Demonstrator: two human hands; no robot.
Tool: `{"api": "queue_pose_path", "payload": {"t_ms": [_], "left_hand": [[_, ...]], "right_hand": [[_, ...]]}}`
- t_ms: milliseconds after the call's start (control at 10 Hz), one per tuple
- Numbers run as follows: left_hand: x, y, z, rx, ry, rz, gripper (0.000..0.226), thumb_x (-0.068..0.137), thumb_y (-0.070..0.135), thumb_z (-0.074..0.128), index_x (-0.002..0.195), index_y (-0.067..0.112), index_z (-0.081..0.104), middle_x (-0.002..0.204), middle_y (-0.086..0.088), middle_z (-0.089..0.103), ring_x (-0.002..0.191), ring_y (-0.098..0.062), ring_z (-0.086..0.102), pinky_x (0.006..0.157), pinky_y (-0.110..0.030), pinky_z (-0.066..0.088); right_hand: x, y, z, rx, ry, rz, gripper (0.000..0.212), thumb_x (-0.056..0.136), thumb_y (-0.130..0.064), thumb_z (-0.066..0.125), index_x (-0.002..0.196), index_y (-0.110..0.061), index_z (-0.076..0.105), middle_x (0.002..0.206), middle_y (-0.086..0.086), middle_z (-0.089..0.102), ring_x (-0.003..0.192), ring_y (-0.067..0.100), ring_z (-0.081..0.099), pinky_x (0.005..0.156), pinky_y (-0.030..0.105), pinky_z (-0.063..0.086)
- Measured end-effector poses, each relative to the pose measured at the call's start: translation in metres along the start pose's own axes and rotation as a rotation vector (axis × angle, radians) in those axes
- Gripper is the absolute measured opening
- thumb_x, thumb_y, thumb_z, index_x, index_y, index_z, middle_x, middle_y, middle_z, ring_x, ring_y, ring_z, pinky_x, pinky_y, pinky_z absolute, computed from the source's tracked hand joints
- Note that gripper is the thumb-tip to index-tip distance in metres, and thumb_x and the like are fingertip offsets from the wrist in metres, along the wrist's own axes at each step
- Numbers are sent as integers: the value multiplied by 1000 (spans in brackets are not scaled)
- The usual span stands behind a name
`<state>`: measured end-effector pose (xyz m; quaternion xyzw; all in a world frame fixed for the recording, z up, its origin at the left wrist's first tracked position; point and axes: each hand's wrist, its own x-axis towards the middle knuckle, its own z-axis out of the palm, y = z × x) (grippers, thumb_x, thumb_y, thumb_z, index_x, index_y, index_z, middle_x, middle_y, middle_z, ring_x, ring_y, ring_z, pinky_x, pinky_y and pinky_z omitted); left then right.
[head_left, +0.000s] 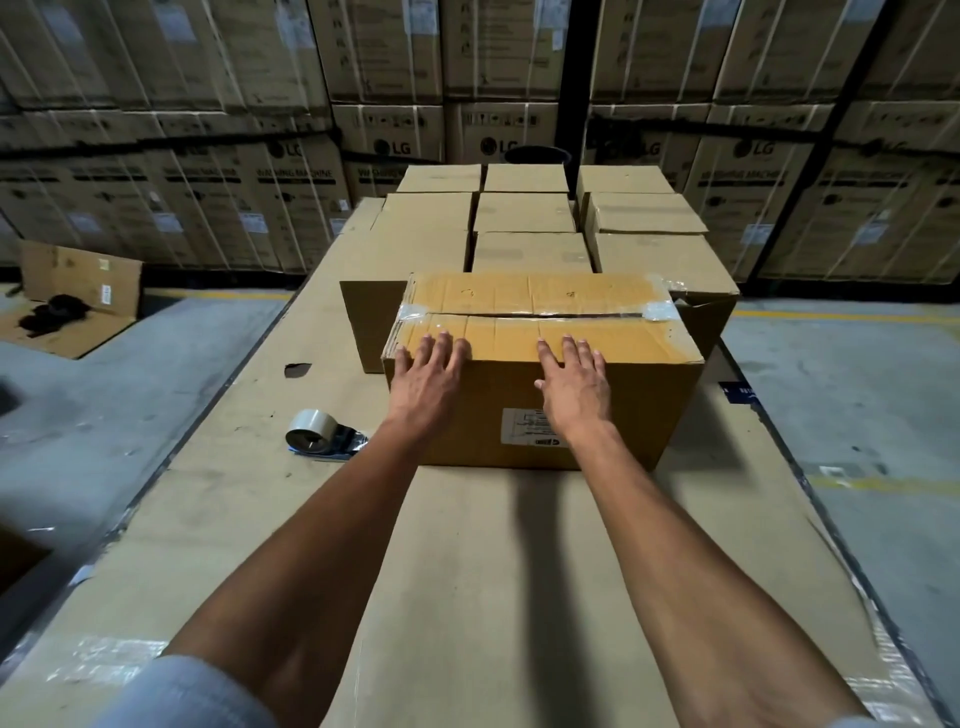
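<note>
Box (613, 405) sits in the middle of the cardboard-covered table (467, 571), straight ahead of me at 12 o'clock, close in front of the rows of other boxes (524, 213) beyond it. I have the left hand (428, 371) and the right hand (574, 382) laid over its near top edge, fingers straight and spread, gripping nothing. The left hand is toward the 9 o'clock corner and the right is nearer the middle. My reading is that flat palms suit pressing the closed flaps down or sliding the box, since it offers no handle. Its long axis runs from 9 to 3 o'clock, and the clear tape seam (519, 314) on top follows that line. It stands upright, top to the ceiling, with the long side bearing the label (524, 426) facing me at 6 o'clock. The tape roll (311, 434) lies on the table at 9 o'clock of the box, near the left forearm. I judge it is kept within reach for more sealing.
</note>
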<state>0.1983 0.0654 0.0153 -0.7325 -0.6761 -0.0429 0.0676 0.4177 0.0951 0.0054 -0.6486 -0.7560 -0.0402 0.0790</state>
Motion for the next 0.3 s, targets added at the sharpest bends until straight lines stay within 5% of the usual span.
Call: {"api": "queue_pose_path", "payload": {"t_ms": [100,300], "left_hand": [[-12,8,-9,-32,4,39,97,105,12,67,175,18,1,185,-13,5,170,-36,4,134,-62,5],[-30,22,-46,-27,148,57,89,111,31,62,175,16,3,185,-10,8,171,-30,8,135,-56,4]], "right_hand": [[-9,3,-22,146,9,19,69,112,-37,41,168,-18,7,175,16,17,162,33,17,132,50,12],[-36,7,-67,167,212,24,78,110,-51,33,168,-16,-6,177,12,3,164,31,4,132,49,1]]}}
